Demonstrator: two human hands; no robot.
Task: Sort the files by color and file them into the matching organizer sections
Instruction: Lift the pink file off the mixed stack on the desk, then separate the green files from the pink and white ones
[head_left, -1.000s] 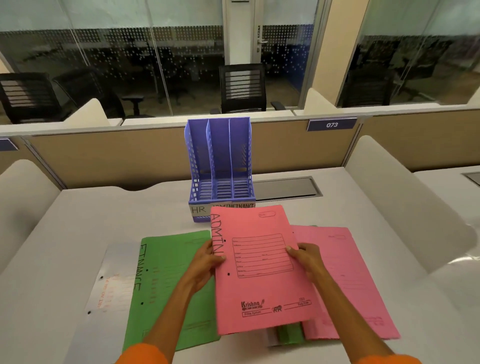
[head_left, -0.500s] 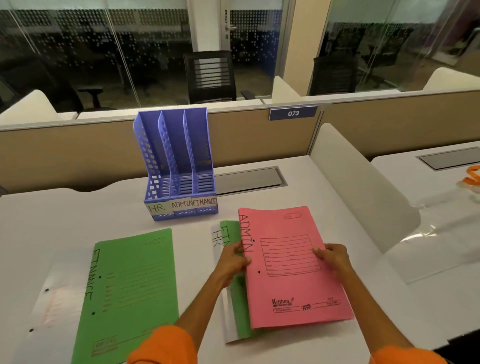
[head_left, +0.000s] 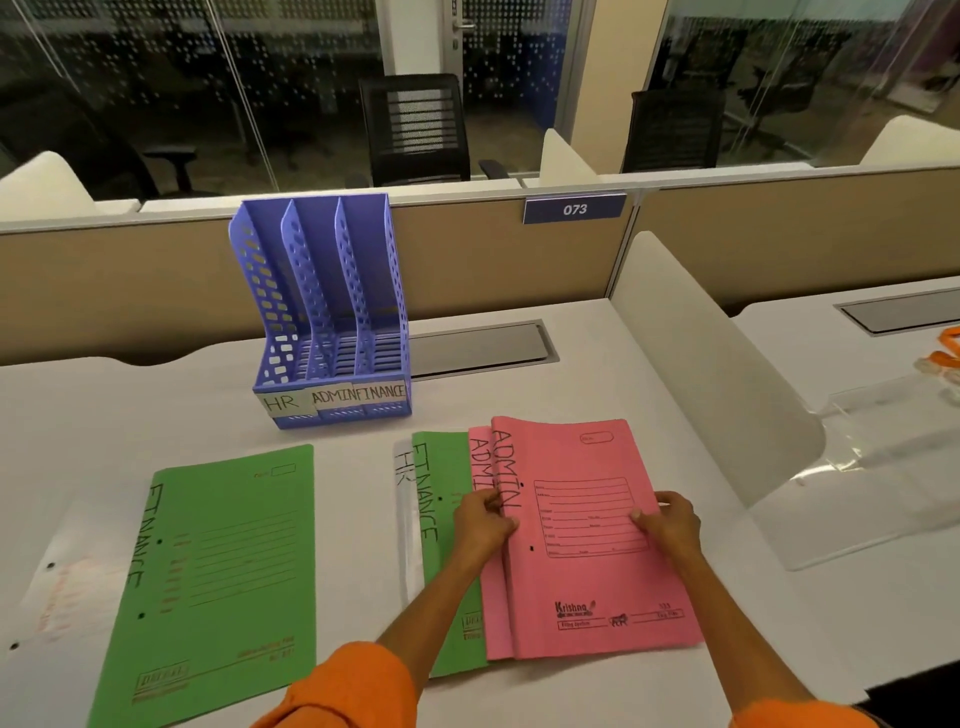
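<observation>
Both hands hold the top pink ADMIN file (head_left: 597, 540) on a stack at the right of the tabletop (head_left: 597, 384): left hand (head_left: 483, 525) fingers pinch its spine edge, right hand (head_left: 670, 522) fingers press flat on its cover. Beneath it show a second pink file (head_left: 480, 462), a green FINANCE file (head_left: 441, 499) and a white HR file (head_left: 404, 488). The blue organizer (head_left: 332, 322) stands empty behind, well apart.

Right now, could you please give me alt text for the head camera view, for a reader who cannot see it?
A person's left hand and right hand hold a pink ADMIN file atop a fanned stack on a white desk. A green FINANCE file lies to the left; behind stands an empty blue organizer labelled HR, ADMIN, FINANCE.
</observation>
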